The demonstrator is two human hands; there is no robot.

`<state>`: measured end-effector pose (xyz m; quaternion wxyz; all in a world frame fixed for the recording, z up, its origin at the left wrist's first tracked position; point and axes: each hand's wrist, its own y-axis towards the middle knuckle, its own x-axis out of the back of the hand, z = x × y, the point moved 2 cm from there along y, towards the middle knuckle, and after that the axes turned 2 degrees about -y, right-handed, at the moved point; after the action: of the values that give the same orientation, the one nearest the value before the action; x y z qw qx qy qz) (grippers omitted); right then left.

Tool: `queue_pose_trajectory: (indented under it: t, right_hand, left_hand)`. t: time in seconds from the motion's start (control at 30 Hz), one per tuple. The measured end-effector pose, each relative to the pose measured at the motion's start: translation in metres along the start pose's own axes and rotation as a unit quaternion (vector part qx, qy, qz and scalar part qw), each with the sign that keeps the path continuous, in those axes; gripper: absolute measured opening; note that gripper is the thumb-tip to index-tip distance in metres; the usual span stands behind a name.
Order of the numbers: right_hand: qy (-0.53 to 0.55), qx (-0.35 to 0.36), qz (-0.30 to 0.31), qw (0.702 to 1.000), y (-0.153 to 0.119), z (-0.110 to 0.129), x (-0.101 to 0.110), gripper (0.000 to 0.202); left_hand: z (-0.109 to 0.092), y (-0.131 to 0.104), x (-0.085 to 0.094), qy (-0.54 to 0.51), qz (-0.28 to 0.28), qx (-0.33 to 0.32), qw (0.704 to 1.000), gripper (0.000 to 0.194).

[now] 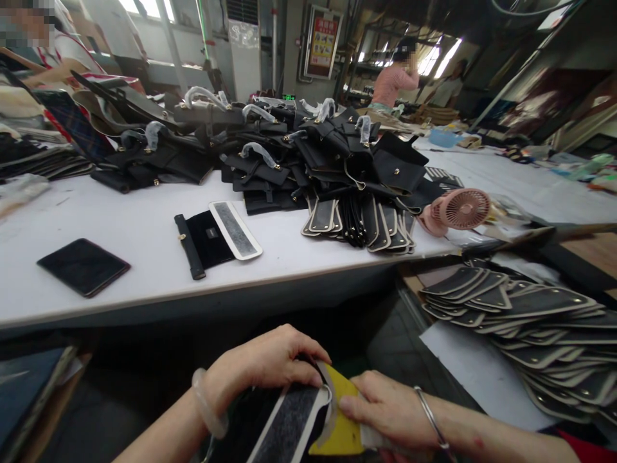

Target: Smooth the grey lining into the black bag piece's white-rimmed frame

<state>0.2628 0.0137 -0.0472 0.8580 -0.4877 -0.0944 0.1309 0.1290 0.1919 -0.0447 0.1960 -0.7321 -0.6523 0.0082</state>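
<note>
Low in the head view, my left hand [284, 360] is closed on the top edge of a black panel piece [284, 424] with pale borders, its thumb and fingers pinching there. My right hand [385, 408] grips a yellow sheet [343, 411] with a grey edge, thumb on top, and the sheet touches the panel's end. The lower part of the panel runs out of the frame. On the white table ahead lies an open black bag piece [209, 241] with a pale-edged flap.
A black tablet [84, 265] lies at the table's left. Black bags [270, 154] are heaped behind. A pink fan [457, 209] stands at the right, above stacked pale-edged panels [554, 321]. People [395, 80] are in the background.
</note>
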Motion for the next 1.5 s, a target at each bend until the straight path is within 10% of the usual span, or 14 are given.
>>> queue_pose_trajectory:
  t: [0.97,1.5]
  right_hand:
    - [-0.012,0.103,-0.092,0.990,0.002,0.006,-0.021,0.064]
    - [0.041,0.144,-0.152,0.977,0.036,0.002,-0.062,0.091]
  left_hand:
    - [-0.006,-0.008,-0.008,0.204,-0.054,-0.128,0.969,0.015]
    - [-0.012,-0.010,-0.003,0.069,-0.065,0.001,0.996,0.026]
